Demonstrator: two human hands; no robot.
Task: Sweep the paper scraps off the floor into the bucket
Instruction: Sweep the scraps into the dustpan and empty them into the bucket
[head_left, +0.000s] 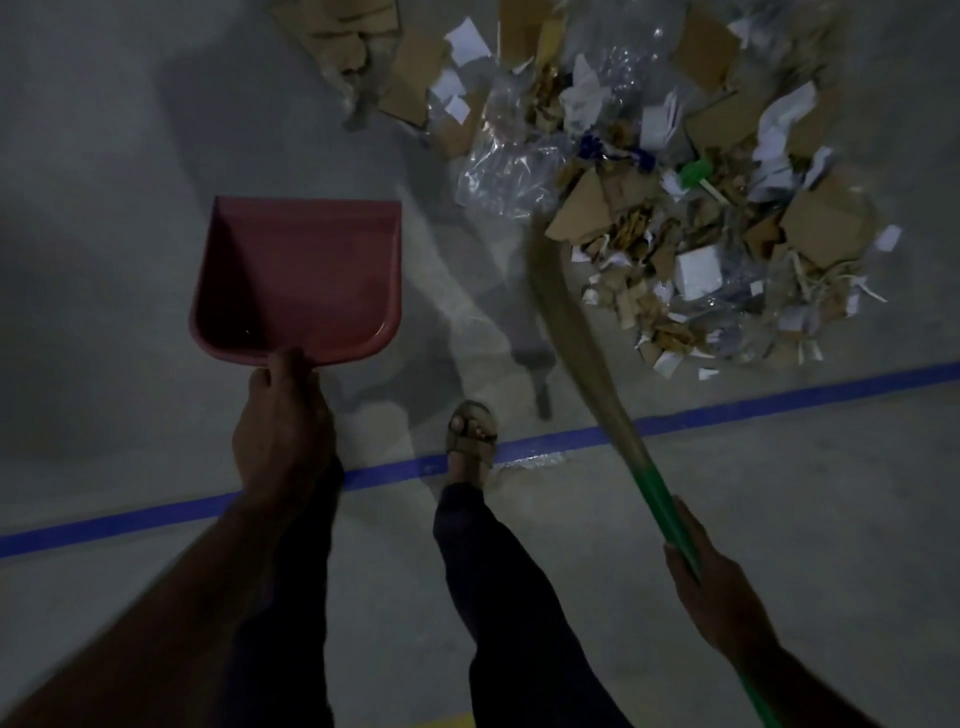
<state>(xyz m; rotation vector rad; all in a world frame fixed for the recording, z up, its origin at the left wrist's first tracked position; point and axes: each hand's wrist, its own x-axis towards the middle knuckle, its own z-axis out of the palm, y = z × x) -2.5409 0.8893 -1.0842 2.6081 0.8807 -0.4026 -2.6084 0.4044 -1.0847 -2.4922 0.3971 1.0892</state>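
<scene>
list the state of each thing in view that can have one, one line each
dustpan: empty, held by the left hand, open side facing away
left hand: grips the dustpan handle
broom: held slanted, bristles blurred beside the scrap pile
right hand: grips the green broom handle
scrap pile: on the floor, none in the dustpan; paper, cardboard, clear plastic
blue floor line: flat, with a sandalled foot on it

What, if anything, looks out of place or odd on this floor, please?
A heap of torn paper, cardboard and clear plastic is strewn over the floor beyond the blue line. The red dustpan in the left hand holds nothing. No bucket is in view.
</scene>
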